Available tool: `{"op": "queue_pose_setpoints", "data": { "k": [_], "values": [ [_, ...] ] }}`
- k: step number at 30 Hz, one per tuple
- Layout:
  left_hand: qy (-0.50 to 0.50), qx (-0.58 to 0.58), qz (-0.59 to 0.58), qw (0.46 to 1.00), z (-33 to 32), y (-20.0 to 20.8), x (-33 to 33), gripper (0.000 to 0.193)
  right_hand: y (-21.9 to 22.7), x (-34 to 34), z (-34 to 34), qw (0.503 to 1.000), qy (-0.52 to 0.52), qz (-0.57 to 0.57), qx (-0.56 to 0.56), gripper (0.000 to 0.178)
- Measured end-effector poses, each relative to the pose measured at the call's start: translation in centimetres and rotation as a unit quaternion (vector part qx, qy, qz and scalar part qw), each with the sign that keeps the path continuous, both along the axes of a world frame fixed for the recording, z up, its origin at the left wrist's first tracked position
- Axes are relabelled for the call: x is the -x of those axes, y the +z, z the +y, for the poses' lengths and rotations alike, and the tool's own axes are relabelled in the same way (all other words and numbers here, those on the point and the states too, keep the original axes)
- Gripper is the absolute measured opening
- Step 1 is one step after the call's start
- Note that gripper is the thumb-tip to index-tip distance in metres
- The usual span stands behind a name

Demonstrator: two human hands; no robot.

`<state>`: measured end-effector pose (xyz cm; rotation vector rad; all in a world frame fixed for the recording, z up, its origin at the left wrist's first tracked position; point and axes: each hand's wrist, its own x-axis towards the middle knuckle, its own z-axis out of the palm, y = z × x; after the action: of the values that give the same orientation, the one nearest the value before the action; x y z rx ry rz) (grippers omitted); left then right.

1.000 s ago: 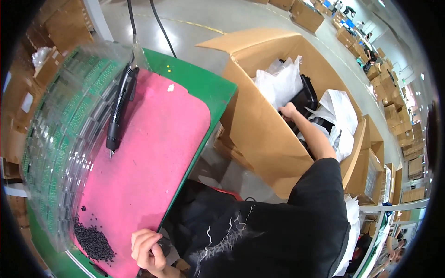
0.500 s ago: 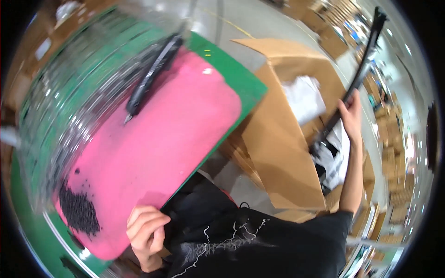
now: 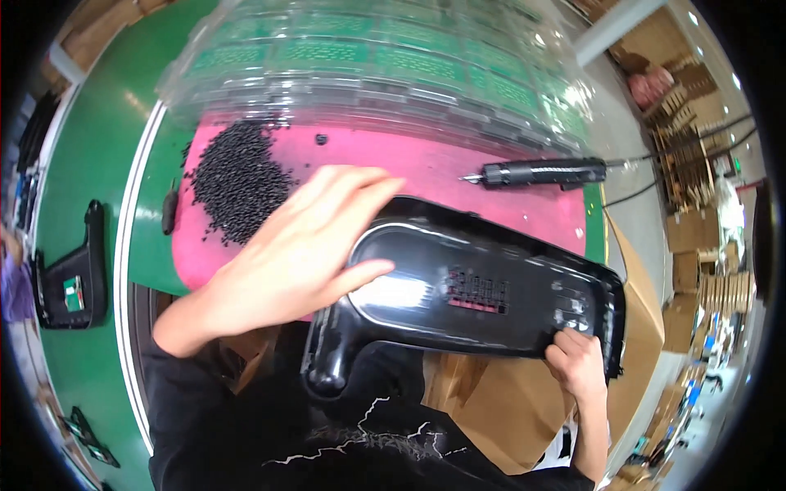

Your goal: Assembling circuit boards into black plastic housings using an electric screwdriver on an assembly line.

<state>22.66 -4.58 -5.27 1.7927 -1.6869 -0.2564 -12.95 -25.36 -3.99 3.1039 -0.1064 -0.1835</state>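
Note:
A black plastic housing (image 3: 524,282) with a slotted grille and a short leg at its lower left is tilted above the front of the pink mat (image 3: 401,151). My right hand (image 3: 577,360) grips its near right edge with curled fingers. Across the housing's left end reaches my left hand (image 3: 307,250), fingers stretched out and thumb apart; whether it touches the plastic I cannot tell. Behind that hand lies a heap of small black screws (image 3: 237,180). A black electric screwdriver (image 3: 540,172) rests on the mat beyond the housing, its bit pointing left.
Stacked clear plastic trays (image 3: 368,78) over green boards stand at the back. A cardboard box (image 3: 508,409) is below right. On the green table at left lie another black housing (image 3: 97,270) and a dark-handled tool (image 3: 169,211). A purple sleeve (image 3: 16,282) shows at the left edge.
My right hand has brought the black housing from over the cardboard box to the mat. My left hand has opened and moved over the housing. The view has turned toward the table.

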Motion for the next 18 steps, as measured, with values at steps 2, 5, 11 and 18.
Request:
{"op": "queue_pose_setpoints", "data": {
  "k": [2,5,11,18],
  "values": [
    [-0.006,-0.015,-0.084,0.996,-1.5,-1.4,-0.8,0.052,0.0,-3.7,-0.5,0.999,0.024,0.016,-0.038,0.031],
    [-0.003,-0.022,-0.119,0.993,-3.3,-2.7,-3.0,0.034,0.4,-8.7,-2.7,0.99,0.061,-0.018,-0.129,0.042],
    [0.055,0.076,-0.139,0.986,-2.9,-4.9,-4.1,0.016,2.3,-25.4,-6.3,0.951,0.02,-0.292,-0.103,0.011],
    [0.069,0.055,-0.172,0.981,-3.1,-5.7,-5.5,0.019,-1.5,-45.4,-10.2,0.955,0.006,-0.284,-0.091,0.044]
  ]
}}
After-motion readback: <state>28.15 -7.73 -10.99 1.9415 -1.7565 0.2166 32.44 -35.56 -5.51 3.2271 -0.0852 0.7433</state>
